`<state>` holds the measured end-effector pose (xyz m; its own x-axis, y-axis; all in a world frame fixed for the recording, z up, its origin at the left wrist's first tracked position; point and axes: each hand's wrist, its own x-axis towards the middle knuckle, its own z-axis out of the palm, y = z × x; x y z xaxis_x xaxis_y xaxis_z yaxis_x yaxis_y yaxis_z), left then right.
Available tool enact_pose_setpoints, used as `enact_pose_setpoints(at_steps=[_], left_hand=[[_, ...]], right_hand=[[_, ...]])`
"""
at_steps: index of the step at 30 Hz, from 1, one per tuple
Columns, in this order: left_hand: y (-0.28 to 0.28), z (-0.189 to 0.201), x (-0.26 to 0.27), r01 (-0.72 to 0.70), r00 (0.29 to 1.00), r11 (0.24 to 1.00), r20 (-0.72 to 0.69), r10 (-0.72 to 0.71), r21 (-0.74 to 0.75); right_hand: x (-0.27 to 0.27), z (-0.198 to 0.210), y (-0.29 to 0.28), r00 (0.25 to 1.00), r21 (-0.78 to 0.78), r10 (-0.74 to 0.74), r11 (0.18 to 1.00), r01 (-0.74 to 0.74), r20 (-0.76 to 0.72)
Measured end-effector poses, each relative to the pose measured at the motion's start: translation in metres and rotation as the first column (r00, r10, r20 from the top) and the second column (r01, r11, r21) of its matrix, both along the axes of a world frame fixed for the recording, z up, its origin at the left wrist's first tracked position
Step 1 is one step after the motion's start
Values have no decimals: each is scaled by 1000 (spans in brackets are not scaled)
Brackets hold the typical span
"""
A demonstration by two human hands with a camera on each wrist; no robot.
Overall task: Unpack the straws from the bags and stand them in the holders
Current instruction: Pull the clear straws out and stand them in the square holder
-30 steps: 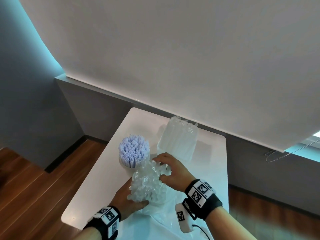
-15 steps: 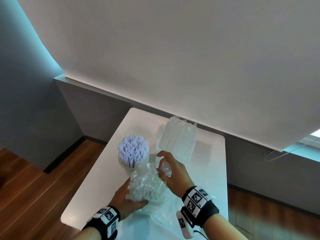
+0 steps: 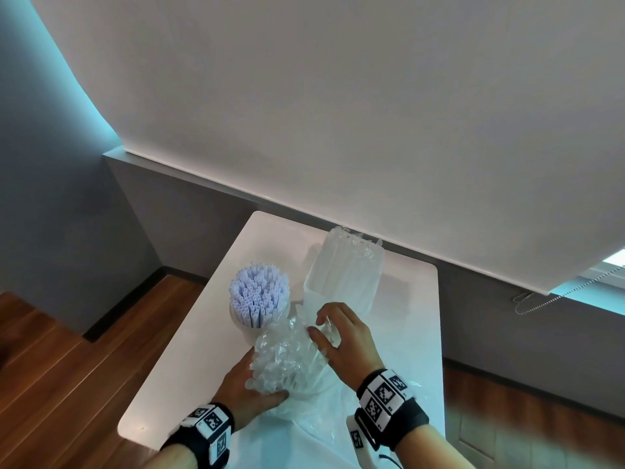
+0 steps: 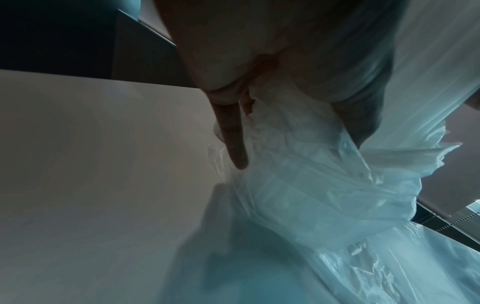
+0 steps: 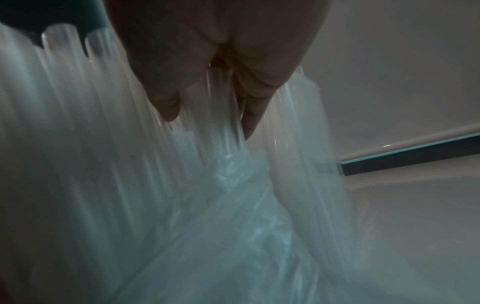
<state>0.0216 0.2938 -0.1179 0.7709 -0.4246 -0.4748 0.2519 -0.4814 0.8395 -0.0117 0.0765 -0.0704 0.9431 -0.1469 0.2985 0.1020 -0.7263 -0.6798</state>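
Closest to me the slack bag (image 3: 324,434) trails over the table (image 3: 189,350). My left hand (image 3: 252,389) wraps the low end of the clear straw bundle (image 3: 287,360), which stands nearly upright, tips leaning away. My right hand (image 3: 345,346) is half curled at those tips; pinching or just touching, I can't tell. It's the nearer hand to the square holder (image 3: 338,282) just beyond, with the round holder (image 3: 241,324) off left.

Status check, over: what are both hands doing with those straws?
Left hand grips clear straw bundle low, bag bunched below. Right hand pinches bundle's top. Purple straws stand in holder beside. Nothing in the way.
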Motion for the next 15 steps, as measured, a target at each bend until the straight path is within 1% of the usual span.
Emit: enact_pose_setpoints(at_steps=[4,7,10,12,15], left_hand=[[0,0,0,-1,1000,1000,1,1,-3],[0,-2,0,4,1000,1000,7,-4,3],[0,-2,0,2,1000,1000,4,-2,3],[0,-3,0,2,1000,1000,2,-2,6],[1,-6,1,11,1000,1000,7,-11,12]], right_hand=[[-2,-10,1,995,16,-34,999,36,-93],[-2,-3,0,995,27,-55,998,57,-81],[-1,13,-2,997,43,-81,996,81,-16],[2,28,-6,995,66,-101,993,101,2],[7,58,-16,993,158,-118,981,115,4]])
